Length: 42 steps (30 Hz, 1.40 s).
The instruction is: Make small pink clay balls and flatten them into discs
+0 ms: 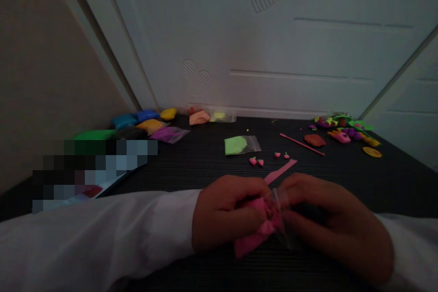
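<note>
dim, muted light; pixelated patch [112,159] at left

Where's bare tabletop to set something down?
Bare tabletop: between the purple bag and light-green bag; also between the right hand and yellow disc. Crowded: back-right corner, with colourful pieces; back-left, with coloured bags.

Ahead of the left hand [231,214], a free lane crosses the table [193,171] between the purple bag [167,134] and light green bag [235,145], stopped by the peach bag [199,117] at the far edge, while clay figures [339,135] block the far right corner.
</note>
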Each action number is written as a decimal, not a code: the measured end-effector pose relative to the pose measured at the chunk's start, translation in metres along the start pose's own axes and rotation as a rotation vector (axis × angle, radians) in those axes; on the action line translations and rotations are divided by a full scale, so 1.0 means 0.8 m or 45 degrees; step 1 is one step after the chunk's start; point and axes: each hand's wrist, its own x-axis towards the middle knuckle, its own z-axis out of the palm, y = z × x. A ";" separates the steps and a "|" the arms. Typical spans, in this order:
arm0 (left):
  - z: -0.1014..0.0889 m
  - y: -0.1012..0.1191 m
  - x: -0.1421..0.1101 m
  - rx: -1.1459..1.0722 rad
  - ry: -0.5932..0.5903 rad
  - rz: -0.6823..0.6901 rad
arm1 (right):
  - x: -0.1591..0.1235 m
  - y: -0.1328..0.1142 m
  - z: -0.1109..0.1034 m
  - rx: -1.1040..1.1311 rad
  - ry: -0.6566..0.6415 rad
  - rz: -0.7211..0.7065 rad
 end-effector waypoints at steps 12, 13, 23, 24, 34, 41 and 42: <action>0.009 -0.001 0.004 0.174 0.084 -0.126 | 0.003 0.000 0.004 -0.069 -0.065 0.077; 0.009 -0.001 0.004 0.180 0.090 -0.128 | 0.003 0.000 0.005 -0.081 -0.045 0.073; 0.007 -0.005 0.002 0.067 0.041 -0.098 | 0.003 -0.003 0.006 -0.110 -0.036 0.041; 0.006 -0.005 0.001 0.051 0.043 -0.105 | 0.002 -0.003 0.006 -0.100 -0.030 0.045; 0.001 -0.005 0.003 -0.047 0.015 -0.171 | 0.001 0.003 -0.009 -0.046 0.110 0.028; 0.003 -0.005 0.003 -0.096 0.072 -0.175 | 0.000 0.004 -0.004 0.002 0.015 -0.016; 0.003 -0.005 0.003 -0.099 0.077 -0.163 | 0.001 0.004 -0.003 0.004 0.003 -0.010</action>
